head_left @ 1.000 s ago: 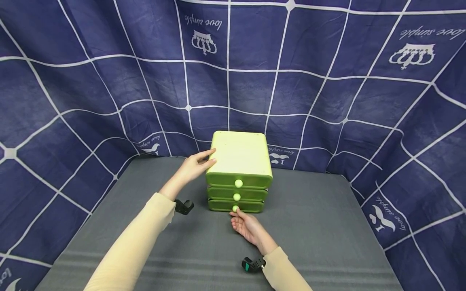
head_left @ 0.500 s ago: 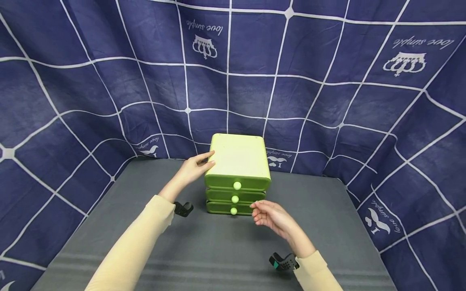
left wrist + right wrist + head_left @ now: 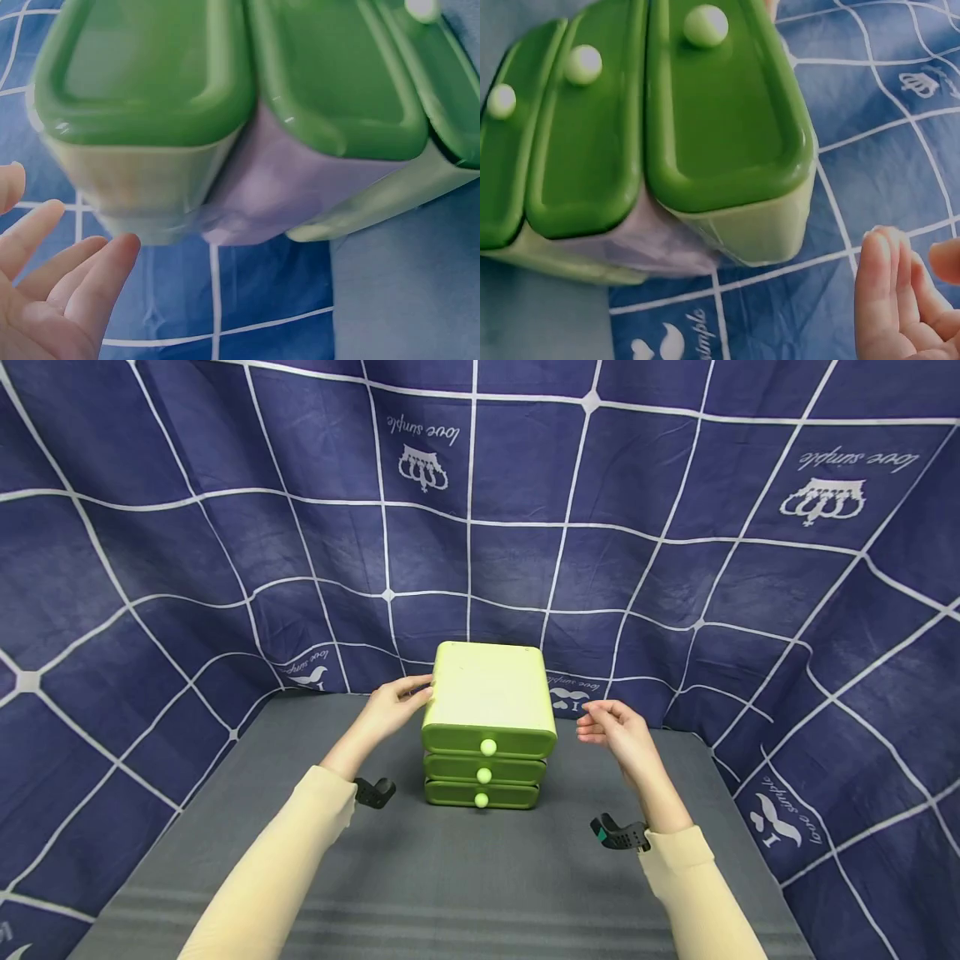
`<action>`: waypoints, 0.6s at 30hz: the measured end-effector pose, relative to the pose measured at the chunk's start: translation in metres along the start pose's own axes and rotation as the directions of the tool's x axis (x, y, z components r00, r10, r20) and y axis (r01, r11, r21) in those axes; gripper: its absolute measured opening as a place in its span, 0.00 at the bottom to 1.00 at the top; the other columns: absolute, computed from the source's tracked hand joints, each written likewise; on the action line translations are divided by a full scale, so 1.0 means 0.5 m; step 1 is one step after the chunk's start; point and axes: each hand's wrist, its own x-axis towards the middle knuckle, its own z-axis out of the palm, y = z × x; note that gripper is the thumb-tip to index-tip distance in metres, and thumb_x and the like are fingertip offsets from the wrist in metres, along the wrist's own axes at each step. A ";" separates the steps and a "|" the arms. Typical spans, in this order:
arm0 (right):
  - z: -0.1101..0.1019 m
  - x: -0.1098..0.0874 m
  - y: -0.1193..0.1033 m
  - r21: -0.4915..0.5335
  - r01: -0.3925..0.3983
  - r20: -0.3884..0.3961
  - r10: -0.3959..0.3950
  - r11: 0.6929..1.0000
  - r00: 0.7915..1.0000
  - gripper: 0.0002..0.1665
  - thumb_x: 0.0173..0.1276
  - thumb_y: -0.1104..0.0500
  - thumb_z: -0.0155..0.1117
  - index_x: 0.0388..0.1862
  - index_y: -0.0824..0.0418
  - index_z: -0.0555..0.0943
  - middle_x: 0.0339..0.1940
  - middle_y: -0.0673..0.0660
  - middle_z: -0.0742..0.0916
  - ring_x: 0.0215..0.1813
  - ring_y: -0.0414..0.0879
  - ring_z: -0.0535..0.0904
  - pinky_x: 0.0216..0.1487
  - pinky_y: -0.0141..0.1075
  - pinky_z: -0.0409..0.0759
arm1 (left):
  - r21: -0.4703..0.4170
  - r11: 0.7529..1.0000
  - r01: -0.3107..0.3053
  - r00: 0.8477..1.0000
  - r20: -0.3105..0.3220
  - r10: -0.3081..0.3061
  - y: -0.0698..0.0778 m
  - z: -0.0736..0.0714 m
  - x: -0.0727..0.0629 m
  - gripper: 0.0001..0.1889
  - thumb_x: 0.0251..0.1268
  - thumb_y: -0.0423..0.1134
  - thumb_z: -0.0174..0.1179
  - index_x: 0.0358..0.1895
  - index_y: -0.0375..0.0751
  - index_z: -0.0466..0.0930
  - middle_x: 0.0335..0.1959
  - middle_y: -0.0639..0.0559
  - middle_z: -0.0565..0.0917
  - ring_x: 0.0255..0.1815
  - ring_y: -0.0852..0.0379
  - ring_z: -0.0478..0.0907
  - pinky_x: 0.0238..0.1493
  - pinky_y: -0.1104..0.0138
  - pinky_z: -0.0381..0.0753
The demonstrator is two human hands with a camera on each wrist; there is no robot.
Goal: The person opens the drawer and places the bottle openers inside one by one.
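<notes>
A small three-tier drawer box (image 3: 491, 685) has a pale yellow-green top and green drawer fronts, each with a round pale knob. All its drawers look closed. At its upper left side is my left hand (image 3: 387, 707), fingers extended and slightly spread; in the left wrist view the fingers (image 3: 105, 281) appear close beside the box, and contact is hard to tell. To the right of the box, apart from it, my right hand (image 3: 621, 739) is raised with loosely bent fingers. Nothing is in it. The right wrist view shows the lower knobs (image 3: 583, 64) and the sides of the tiers.
The box stands on a grey cloth-covered table (image 3: 465, 885). Behind and around the table hangs a dark blue curtain (image 3: 517, 560) with white grid lines. Each wrist carries a black strap (image 3: 618, 833).
My right hand has let go of the bottom drawer's knob and moved right and up, beside the box. The left hand stays at the box's left side.
</notes>
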 end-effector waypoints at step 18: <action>0.021 0.076 -0.019 -0.861 0.247 -0.008 -0.498 0.445 0.867 0.27 0.74 0.53 0.57 0.64 0.69 0.74 0.67 0.69 0.74 0.72 0.66 0.65 0.74 0.61 0.59 | 0.508 0.861 -0.021 0.901 -0.364 0.237 0.008 -0.057 -0.006 0.31 0.73 0.55 0.53 0.72 0.40 0.66 0.75 0.34 0.61 0.79 0.36 0.52 0.76 0.38 0.51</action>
